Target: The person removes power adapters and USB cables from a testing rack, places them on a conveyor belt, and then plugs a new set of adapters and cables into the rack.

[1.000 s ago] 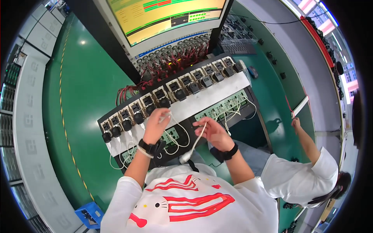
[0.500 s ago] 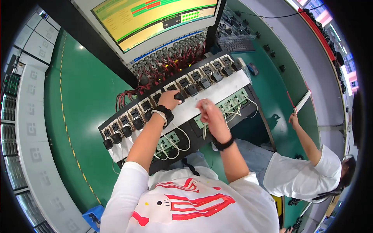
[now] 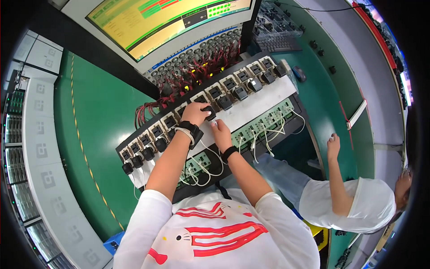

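Note:
My left hand (image 3: 195, 114) is closed around a black power adapter (image 3: 208, 112) near the middle of a row of sockets (image 3: 216, 93). Close beside it, my right hand (image 3: 221, 135) pinches the small white plug (image 3: 214, 123) of a cable, its tip up against the adapter's near side. My fingers partly hide the contact, so I cannot tell whether the plug is inside. More black adapters sit in the sockets to both sides, such as one at the left (image 3: 148, 154) and one at the right (image 3: 240, 93). White cables (image 3: 281, 127) hang from green circuit boards (image 3: 261, 127) along the near edge.
Behind the sockets stands a screen (image 3: 179, 27) above bundled red and black wires (image 3: 197, 74). A keyboard (image 3: 278, 45) and mouse (image 3: 299, 73) lie at the far right. To my right, a co-worker in a white shirt (image 3: 349, 201) holds a hand (image 3: 333, 147) over the green bench.
My right hand has moved left to the adapter, bringing the plug against it. My left hand keeps its hold. The co-worker's hand has drawn back from the white strip at the bench edge.

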The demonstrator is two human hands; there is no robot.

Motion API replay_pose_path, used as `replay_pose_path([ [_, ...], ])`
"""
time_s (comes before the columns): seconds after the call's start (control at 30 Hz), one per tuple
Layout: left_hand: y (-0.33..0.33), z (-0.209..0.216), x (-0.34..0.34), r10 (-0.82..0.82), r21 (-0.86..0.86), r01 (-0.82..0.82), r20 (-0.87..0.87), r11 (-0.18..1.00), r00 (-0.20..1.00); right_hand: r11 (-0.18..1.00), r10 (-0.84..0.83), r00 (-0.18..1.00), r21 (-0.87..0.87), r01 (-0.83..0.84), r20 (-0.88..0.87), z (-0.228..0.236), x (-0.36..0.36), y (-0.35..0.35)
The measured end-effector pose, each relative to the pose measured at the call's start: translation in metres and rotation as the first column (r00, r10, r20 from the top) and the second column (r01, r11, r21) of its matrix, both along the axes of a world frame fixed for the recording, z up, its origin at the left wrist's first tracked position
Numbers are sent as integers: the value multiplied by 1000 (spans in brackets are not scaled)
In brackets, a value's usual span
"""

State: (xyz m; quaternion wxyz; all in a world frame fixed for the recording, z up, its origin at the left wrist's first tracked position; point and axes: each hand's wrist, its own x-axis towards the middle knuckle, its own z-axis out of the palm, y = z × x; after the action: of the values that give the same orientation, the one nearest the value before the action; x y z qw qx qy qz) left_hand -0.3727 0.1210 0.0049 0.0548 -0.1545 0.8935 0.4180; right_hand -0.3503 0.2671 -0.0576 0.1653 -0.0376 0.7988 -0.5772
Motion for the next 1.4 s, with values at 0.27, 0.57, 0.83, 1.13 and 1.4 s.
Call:
replay_pose_path([
  [0.27, 0, 4, -2, -21, -22, 22, 51, 1000, 998, 996, 14, 997, 85, -8, -76, 5, -3, -4],
  [0.57, 4, 2, -5, -25, -135, 36, 84, 990, 996, 960, 274, 961, 44, -275, 33, -4, -27, 5],
  [0.83, 1, 4, -5, -68, -107, 76, 74, 991, 995, 921, 387, 784, -229, -314, 485, 17, -50, 7],
  [1.13, 1, 4, -11, -108, -27, 110, 82, 994, 991, 987, 86, 982, -145, -62, 169, -13, -18, 15],
  [1.4, 6, 13, -4, -82, -147, 99, 117, 984, 990, 986, 27, 999, 168, -20, -41, 2, -3, -3],
])
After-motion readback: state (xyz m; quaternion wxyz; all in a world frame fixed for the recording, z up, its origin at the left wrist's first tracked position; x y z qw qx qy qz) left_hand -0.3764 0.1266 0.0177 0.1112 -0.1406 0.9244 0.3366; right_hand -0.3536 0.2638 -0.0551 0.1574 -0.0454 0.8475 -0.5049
